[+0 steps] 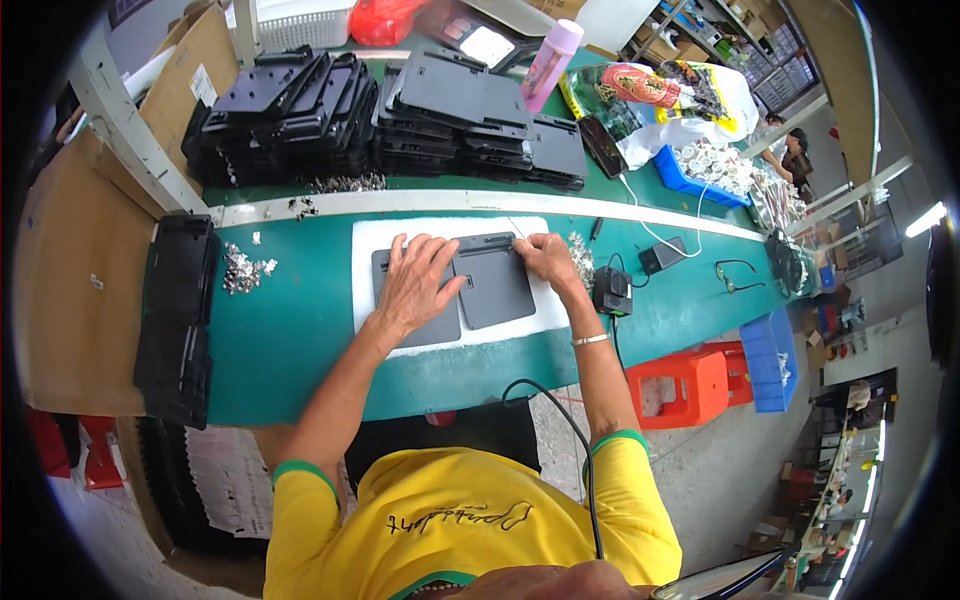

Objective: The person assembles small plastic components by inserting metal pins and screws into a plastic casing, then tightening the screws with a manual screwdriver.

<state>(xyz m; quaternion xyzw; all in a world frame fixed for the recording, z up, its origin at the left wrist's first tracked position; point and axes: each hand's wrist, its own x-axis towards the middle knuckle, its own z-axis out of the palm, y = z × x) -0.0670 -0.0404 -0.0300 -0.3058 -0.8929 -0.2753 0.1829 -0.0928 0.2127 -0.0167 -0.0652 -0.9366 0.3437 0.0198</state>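
Two flat dark grey plastic panels lie side by side on a white foam sheet (362, 250). My left hand (412, 285) rests flat with fingers spread over the left panel (432, 332), its fingertips near the top edge. At the upper right corner of the right panel (502, 298), my right hand (548, 258) is closed in a pinch. Whatever its fingertips hold, if anything, is too small to make out. Small shiny metal parts (580, 255) lie heaped just right of that hand, and another heap of metal parts (243, 270) sits farther left.
Stacked black panels (460, 95) stand behind a white rail (480, 202), beside a pink bottle (553, 65) and a phone (601, 148). A blue bin (690, 185) holds white pieces. Black trays (175, 330) line the left edge. A black device (612, 290) and glasses (735, 277) lie right.
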